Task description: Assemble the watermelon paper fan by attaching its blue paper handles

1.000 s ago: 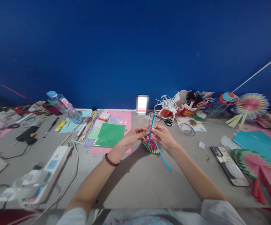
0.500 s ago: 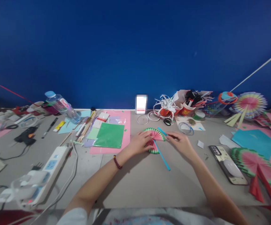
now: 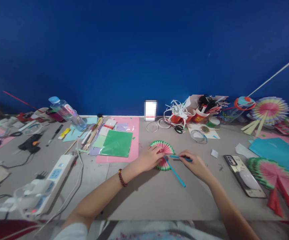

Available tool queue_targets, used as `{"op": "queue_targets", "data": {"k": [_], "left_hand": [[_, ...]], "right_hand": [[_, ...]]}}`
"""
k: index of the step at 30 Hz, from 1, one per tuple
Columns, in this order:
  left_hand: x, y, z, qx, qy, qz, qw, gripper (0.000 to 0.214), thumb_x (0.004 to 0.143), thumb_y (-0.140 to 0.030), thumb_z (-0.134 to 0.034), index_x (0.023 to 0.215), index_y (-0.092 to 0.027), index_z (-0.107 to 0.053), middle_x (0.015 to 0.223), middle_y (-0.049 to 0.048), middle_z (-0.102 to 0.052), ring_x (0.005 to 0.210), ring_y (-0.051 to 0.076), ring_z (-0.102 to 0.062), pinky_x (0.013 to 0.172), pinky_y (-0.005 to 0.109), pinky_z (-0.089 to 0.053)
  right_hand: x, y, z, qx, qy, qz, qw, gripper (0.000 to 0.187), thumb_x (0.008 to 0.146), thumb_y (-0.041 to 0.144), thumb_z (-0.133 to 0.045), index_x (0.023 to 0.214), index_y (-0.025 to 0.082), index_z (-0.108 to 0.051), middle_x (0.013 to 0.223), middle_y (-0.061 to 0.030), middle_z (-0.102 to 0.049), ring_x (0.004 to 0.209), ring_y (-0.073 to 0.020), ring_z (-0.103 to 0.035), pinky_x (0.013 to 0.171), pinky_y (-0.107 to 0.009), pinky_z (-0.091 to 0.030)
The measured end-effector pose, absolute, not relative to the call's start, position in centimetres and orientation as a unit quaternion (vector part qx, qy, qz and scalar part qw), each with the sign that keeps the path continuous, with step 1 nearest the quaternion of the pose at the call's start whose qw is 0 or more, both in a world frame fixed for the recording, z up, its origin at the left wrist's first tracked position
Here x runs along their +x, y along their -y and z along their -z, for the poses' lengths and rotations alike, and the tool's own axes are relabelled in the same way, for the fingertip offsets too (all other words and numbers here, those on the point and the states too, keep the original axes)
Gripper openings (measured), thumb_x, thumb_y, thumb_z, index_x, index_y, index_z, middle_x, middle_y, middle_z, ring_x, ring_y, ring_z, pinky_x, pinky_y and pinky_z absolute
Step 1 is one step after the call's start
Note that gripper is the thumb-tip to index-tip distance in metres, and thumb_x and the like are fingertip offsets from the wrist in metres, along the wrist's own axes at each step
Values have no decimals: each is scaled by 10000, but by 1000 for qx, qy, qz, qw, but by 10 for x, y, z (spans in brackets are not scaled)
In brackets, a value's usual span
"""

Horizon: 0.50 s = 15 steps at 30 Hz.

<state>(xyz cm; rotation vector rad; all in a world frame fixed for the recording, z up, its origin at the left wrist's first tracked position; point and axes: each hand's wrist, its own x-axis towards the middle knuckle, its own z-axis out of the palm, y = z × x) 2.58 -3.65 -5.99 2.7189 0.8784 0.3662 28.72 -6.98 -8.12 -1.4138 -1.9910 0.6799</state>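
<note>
A pleated paper fan (image 3: pixel 162 146), pink with a green edge, lies on the table in front of me. My left hand (image 3: pixel 151 158) rests over its left side, fingers curled onto the folds near the centre and covering part of them. From that centre a blue strip (image 3: pixel 176 174) slants down to the right. To the right of the fan, my right hand (image 3: pixel 195 164) pinches a second blue strip (image 3: pixel 173 156), its free end pointing left toward the fan's centre. Whether that end touches the fan I cannot tell.
On the left are a power strip (image 3: pixel 60 176), a glue gun (image 3: pixel 30 144) and a water bottle (image 3: pixel 69 115). Green paper (image 3: pixel 117 143) lies left of centre. Behind stand cups of scraps and scissors (image 3: pixel 178 129). A phone (image 3: pixel 244 176) and a finished-looking fan (image 3: pixel 266 170) lie right.
My right hand has come lower, taking its blue strip from the fan's upper right edge to a level position beside the centre. The fan and my left hand have shifted slightly toward me.
</note>
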Motion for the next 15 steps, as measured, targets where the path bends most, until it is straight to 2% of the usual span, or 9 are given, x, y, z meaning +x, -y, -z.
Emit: {"op": "queue_targets", "data": {"k": [9,15], "left_hand": [[27,33,80,931,-303,-154,133,193,915,-300,-534,1065,-223,-628,1105,74,-547,1102,218,-502,918,376,-457],[25,38,80,938,-300,-146,94,203,936,-291,-493,1032,-186,-638,1074,80,-573,1075,221,-520,893,368,-464]], "right_hand": [[274,69,100,-527,776,-207,278,165,883,307,-524,850,204,-649,820,-55,-681,744,-184,-637,684,-289,-496],[265,65,99,-523,798,-172,247,177,913,283,-507,834,209,-647,839,-62,-678,808,-201,-643,726,-306,-496]]}}
